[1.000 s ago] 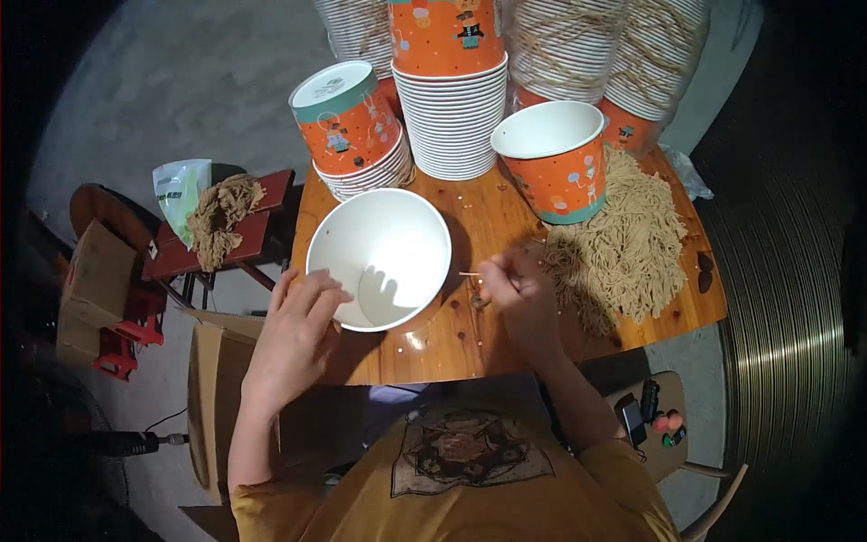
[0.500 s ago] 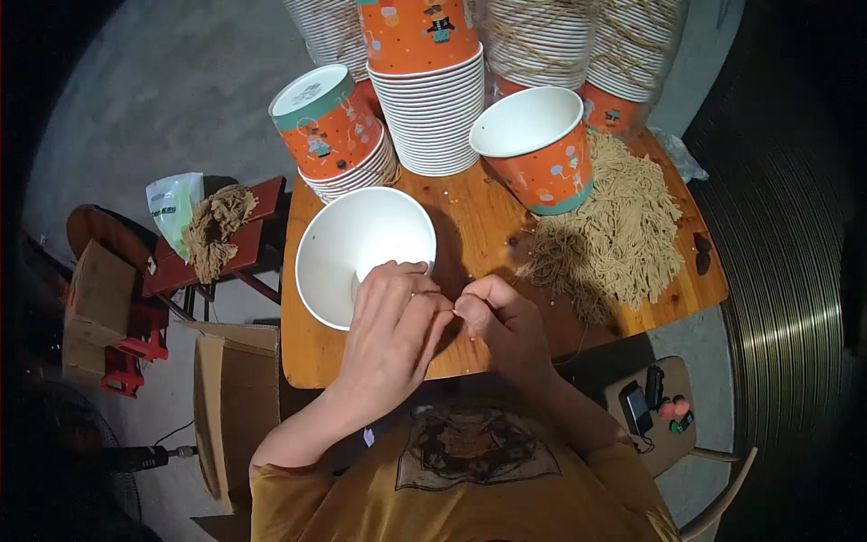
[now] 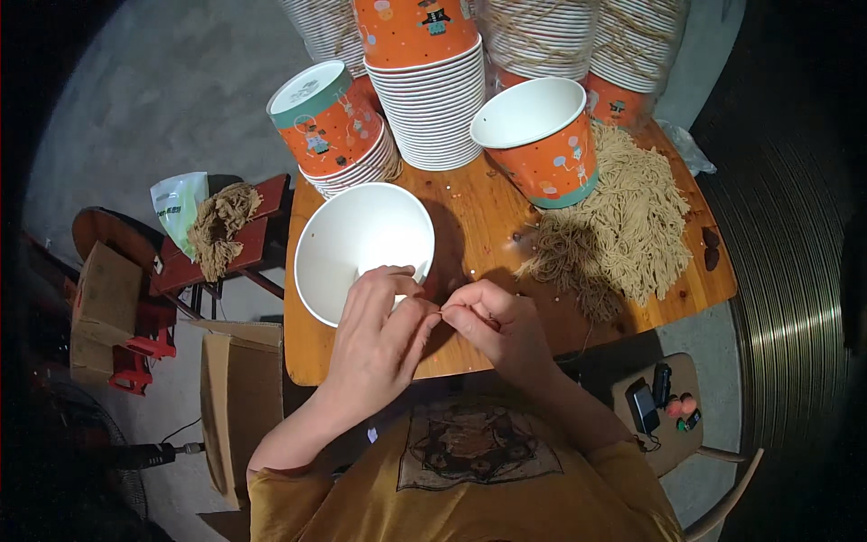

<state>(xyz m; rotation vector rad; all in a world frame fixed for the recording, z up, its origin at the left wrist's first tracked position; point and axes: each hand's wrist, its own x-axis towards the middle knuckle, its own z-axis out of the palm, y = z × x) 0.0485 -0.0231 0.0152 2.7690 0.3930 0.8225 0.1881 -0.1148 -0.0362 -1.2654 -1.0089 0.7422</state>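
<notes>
My left hand (image 3: 379,336) and my right hand (image 3: 497,330) meet at the fingertips in front of a white-lined paper bucket (image 3: 339,244), which lies tilted with its mouth toward me. A thin strand of cord (image 3: 440,313) shows between the pinched fingers; most of it is hidden. The back of my left hand covers the near right part of that bucket's rim. A small hole is visible near its left rim. To the right, a loose heap of tan cords (image 3: 637,217) spreads over the table, and an orange paper bucket (image 3: 549,167) leans against it.
Nested paper buckets (image 3: 426,117) stand tall at the back of the wooden table (image 3: 461,212). A shorter upside-down stack (image 3: 330,135) is at left. A red bench (image 3: 271,194) holds more cord. An open cardboard box (image 3: 239,397) is lower left; a chair (image 3: 686,379) carries small devices.
My fingertips have shifted slightly left and stay pinched together. The right fingers have changed their curl a little. The whole view has moved slightly.
</notes>
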